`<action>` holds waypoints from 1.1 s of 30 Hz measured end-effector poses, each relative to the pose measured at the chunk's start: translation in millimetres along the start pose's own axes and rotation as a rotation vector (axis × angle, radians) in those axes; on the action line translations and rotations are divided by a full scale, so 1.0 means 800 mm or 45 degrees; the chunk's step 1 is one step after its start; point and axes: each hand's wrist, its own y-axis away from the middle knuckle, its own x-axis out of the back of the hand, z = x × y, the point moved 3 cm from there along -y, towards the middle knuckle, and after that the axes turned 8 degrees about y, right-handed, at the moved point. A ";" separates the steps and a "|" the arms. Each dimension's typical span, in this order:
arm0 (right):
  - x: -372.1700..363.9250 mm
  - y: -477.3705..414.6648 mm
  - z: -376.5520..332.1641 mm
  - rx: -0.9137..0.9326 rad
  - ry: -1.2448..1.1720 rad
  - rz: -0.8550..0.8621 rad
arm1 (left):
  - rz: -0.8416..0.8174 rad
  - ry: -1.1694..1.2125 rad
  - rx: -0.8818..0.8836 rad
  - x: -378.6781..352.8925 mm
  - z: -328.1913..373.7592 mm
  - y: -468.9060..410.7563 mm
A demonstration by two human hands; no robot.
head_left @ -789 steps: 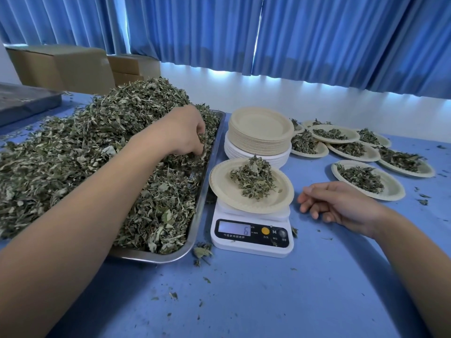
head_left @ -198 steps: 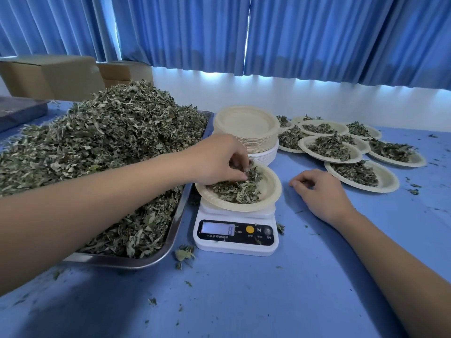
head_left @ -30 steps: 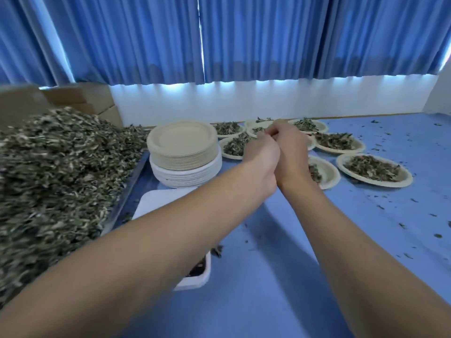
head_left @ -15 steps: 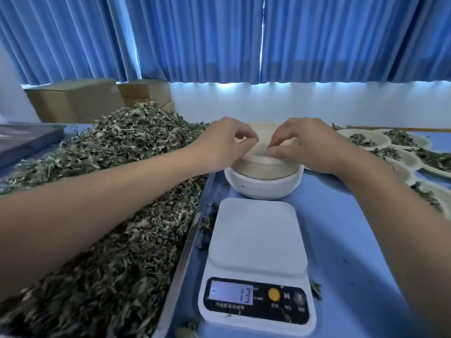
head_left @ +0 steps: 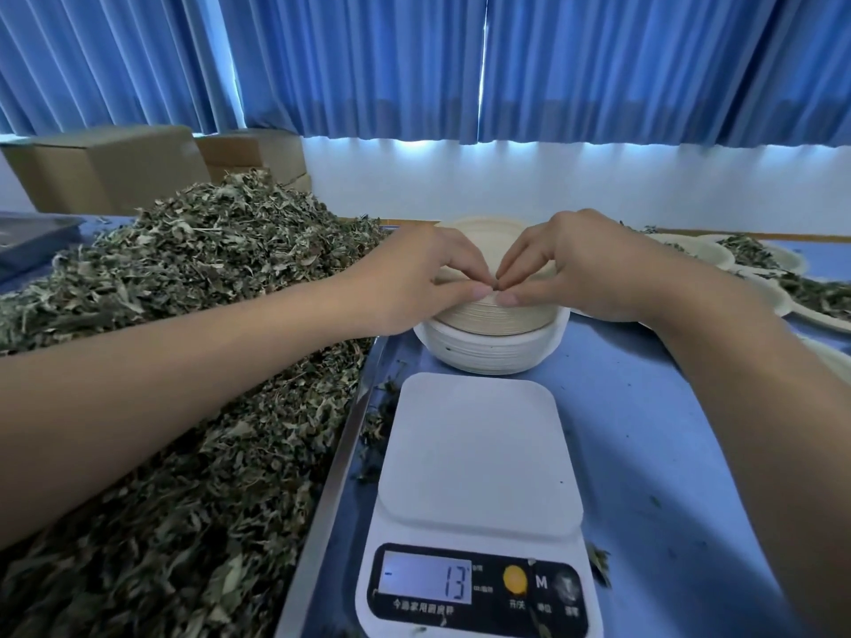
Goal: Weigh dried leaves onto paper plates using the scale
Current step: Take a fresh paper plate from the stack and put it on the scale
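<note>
Both hands are pinching the near rim of the top paper plate [head_left: 483, 239], the left hand [head_left: 414, 276] and right hand [head_left: 578, 264] meeting fingertip to fingertip on the stack of paper plates [head_left: 492, 349]. The stack is sitting just behind the white digital scale [head_left: 474, 472], whose display is showing 13. Dried leaves [head_left: 207, 274] are lying heaped in the metal tray [head_left: 334, 458] to the left, and filled plates [head_left: 755, 255] are sitting to the right on the blue table [head_left: 644, 430].
</note>
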 end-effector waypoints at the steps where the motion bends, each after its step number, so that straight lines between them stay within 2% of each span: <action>1: 0.001 0.000 -0.001 0.005 0.020 -0.006 | -0.006 -0.012 -0.009 0.000 -0.001 0.000; 12: 0.003 0.004 -0.010 -0.005 0.090 -0.034 | -0.125 -0.217 -0.120 0.005 0.001 0.004; 19: 0.005 0.003 -0.021 -0.020 0.181 -0.080 | -0.135 -0.241 -0.157 0.004 0.006 0.001; 33: -0.001 0.002 -0.038 0.073 0.621 -0.026 | -0.170 -0.297 -0.098 -0.003 0.003 0.006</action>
